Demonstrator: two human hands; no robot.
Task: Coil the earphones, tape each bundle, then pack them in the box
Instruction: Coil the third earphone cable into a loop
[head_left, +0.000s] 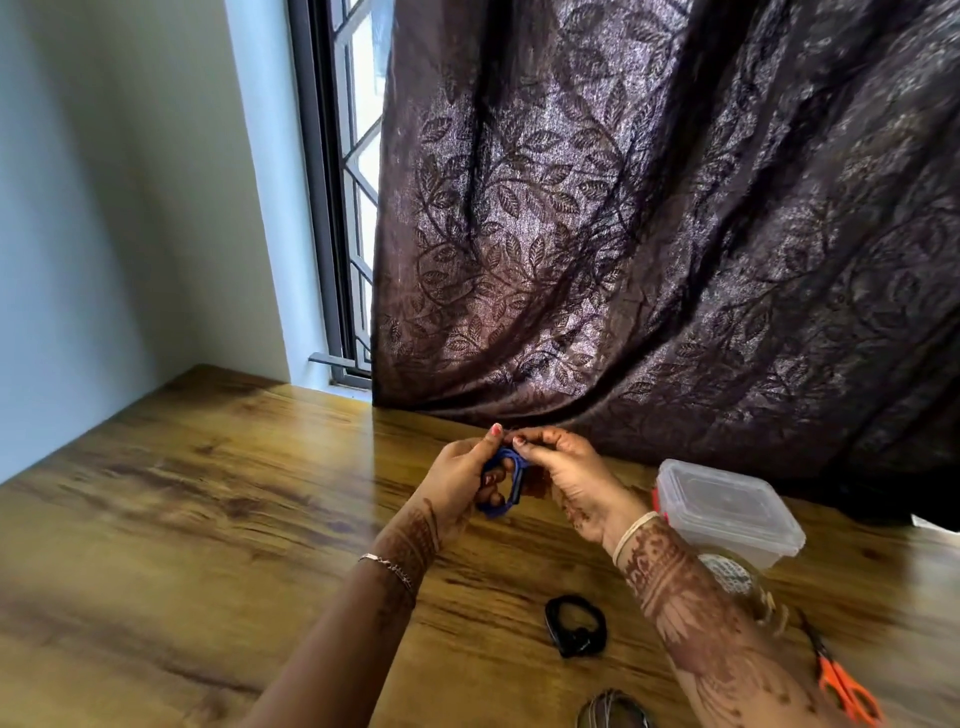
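A coil of blue earphones (503, 486) is held up above the wooden table between both hands. My left hand (460, 480) grips its left side with fingers through the loop. My right hand (558, 467) pinches the top of the coil with thumb and fingertips. A coiled black earphone bundle (575, 626) lies on the table nearer to me. A clear plastic box (727, 512) with its lid on stands to the right. A roll of clear tape (735, 579) sits just in front of the box, partly hidden by my right forearm.
Orange-handled scissors (844, 686) lie at the right near edge. A grey wire bundle (615, 712) shows at the bottom edge. A dark patterned curtain (649, 234) hangs down onto the table's back edge. The wooden table (182, 519) stretches to the left.
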